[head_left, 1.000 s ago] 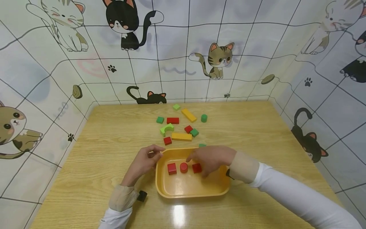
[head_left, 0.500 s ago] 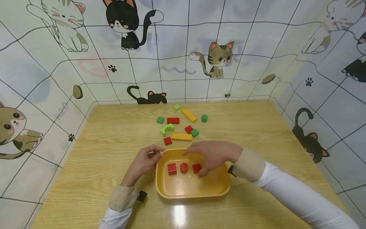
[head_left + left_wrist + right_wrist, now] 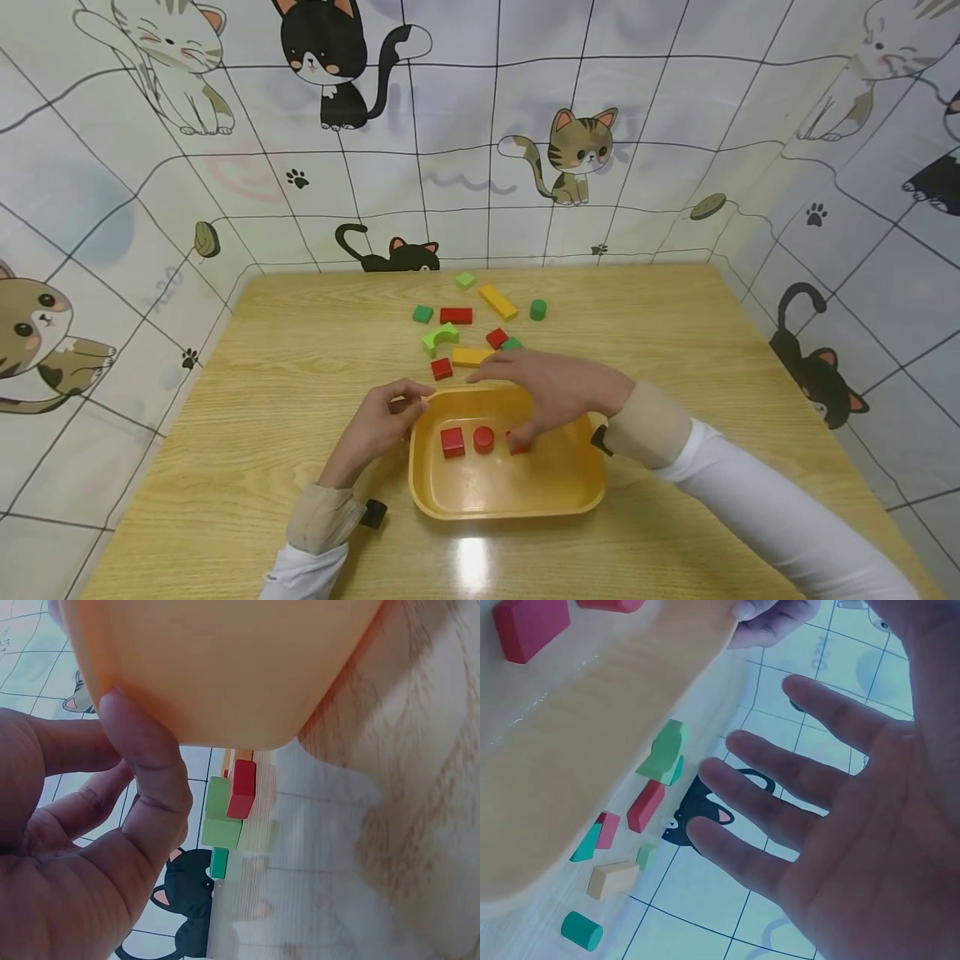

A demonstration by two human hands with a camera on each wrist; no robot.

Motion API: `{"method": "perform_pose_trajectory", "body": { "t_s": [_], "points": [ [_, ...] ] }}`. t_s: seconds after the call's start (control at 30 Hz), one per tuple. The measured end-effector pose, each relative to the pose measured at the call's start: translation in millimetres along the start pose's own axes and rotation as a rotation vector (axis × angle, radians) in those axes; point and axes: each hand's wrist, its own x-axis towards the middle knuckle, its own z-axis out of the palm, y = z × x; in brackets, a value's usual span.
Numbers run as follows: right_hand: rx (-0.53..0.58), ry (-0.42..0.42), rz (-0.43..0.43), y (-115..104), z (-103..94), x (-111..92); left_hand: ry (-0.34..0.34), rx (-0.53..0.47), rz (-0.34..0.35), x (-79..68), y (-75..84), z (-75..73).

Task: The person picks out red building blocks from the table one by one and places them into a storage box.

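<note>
Tray (image 3: 498, 496), smooth yellow, rim pinched by left hand (image 3: 381, 429); splayed right hand (image 3: 561, 385) perhaps above red block (image 3: 520, 449)

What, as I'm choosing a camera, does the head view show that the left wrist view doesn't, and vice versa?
Only the head view shows three red pieces inside the yellow tray, a green cylinder on the table and the right sleeve. Only the left wrist view shows the tray's outer wall face-on, with a fingertip against it. Both show the left grip at the tray's rim, a light-green piece and the cat-print backdrop.
</note>
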Motion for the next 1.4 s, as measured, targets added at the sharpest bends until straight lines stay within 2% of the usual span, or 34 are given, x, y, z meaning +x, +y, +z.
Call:
{"method": "perform_pose_trajectory", "body": {
  "t_s": [0.3,0.57,0.83,1.07,1.4],
  "points": [
    [-0.027,0.154,-0.048,8,-9.7,20,-0.009,-0.005,0.006,1.1,-0.8,0.0],
    [0.028,0.237,-0.001,20,-19.2,42,-0.010,-0.007,-0.009,1.6,-0.9,0.5],
    [0.100,0.250,0.065,42,-25.2,61,-0.015,-0.019,0.023,0.3,-1.2,0.5],
    [0.094,0.236,0.114,63,-25.8,77,-0.021,-0.022,0.022,0.1,-1.7,0.7],
    [0.087,0.207,0.160,80,-24.4,98,-0.016,-0.023,0.018,0.1,-1.6,1.4]
  ]
}}
